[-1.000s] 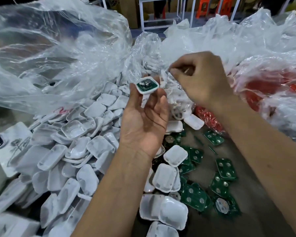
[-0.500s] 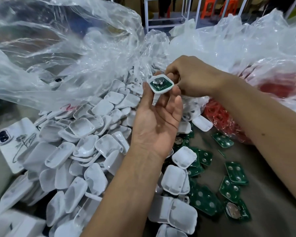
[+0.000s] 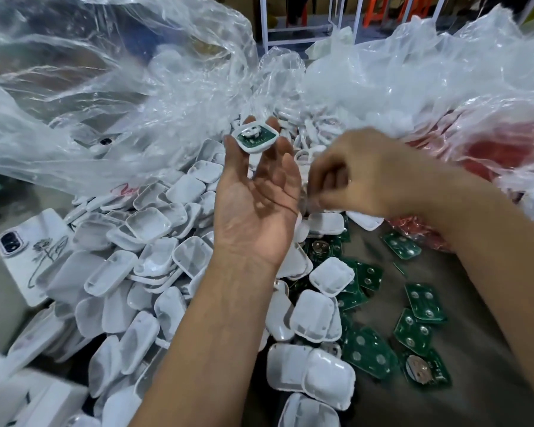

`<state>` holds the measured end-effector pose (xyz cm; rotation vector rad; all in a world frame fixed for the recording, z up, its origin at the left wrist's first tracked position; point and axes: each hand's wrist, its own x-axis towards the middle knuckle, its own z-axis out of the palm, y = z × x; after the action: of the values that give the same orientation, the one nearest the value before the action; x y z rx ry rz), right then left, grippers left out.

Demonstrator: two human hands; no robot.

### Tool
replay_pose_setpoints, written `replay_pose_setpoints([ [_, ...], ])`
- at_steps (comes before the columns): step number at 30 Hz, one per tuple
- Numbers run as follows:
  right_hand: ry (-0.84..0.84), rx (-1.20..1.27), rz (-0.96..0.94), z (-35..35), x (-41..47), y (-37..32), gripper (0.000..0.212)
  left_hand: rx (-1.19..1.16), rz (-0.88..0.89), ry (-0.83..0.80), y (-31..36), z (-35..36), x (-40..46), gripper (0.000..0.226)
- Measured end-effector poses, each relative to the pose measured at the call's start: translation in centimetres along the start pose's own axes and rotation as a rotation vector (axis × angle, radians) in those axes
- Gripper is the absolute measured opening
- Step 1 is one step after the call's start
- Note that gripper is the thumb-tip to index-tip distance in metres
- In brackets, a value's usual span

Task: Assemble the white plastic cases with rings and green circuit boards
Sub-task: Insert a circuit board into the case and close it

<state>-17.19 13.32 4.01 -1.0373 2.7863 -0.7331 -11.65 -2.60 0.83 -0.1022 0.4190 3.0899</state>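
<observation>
My left hand (image 3: 256,211) is raised palm up and pinches a white plastic case (image 3: 255,137) at its fingertips. A green circuit board with a round metal part sits inside that case. My right hand (image 3: 361,177) hovers just right of the left palm, below the case. Its fingers are curled and blurred, so I cannot tell whether they hold anything. Loose white case halves (image 3: 148,223) are heaped on the left. Green circuit boards (image 3: 423,303) lie scattered on the right. White rings (image 3: 309,134) show in a clear bag behind my hands.
Large crumpled clear plastic bags (image 3: 105,87) fill the back. A bag of red parts (image 3: 521,143) sits at the right. A phone in a white case (image 3: 28,251) lies at the left, and a white box (image 3: 28,402) is at the bottom left corner.
My right hand left the held case and dropped down and right, beside the left palm. My left hand still holds the case up with the board in it.
</observation>
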Motion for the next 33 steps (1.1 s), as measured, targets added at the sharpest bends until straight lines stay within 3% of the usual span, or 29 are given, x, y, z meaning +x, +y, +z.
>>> replay_pose_setpoints([
  [1,-0.138,-0.037,0.027,0.4,-0.5,0.0,0.01,-0.007,0.003,0.002,0.1,0.0,0.0,0.044],
  [3,-0.209,-0.127,0.052,1.4,-1.4,0.3,0.018,0.0,0.002,0.003,0.0,0.0,-0.1,0.04],
  [5,-0.163,-0.124,0.062,2.0,-2.1,0.6,0.025,0.015,-0.005,0.004,-0.1,-0.1,-0.2,0.042],
  [9,-0.169,0.012,0.1,2.3,-3.1,1.1,0.019,0.023,-0.006,0.008,-0.3,-0.1,-0.2,0.036],
  [14,-0.066,-0.071,0.074,2.7,-5.6,1.9,0.016,0.048,-0.012,-0.008,-0.6,-0.3,-0.1,0.036],
  [16,0.001,0.034,0.079,2.7,-6.7,2.5,0.013,0.061,-0.015,-0.001,-0.8,-0.4,-0.1,0.038],
  [18,0.059,0.302,0.092,2.7,-7.5,2.8,0.011,0.083,-0.022,0.01,-1.2,-0.4,-0.2,0.04],
  [22,0.124,0.708,0.033,2.6,-8.0,3.3,0.021,0.128,-0.029,0.039,-1.7,-0.4,-0.2,0.039],
  [33,0.046,0.853,-0.121,2.7,-8.1,2.7,0.014,0.148,-0.032,0.054,-2.1,-0.4,-0.3,0.034],
])
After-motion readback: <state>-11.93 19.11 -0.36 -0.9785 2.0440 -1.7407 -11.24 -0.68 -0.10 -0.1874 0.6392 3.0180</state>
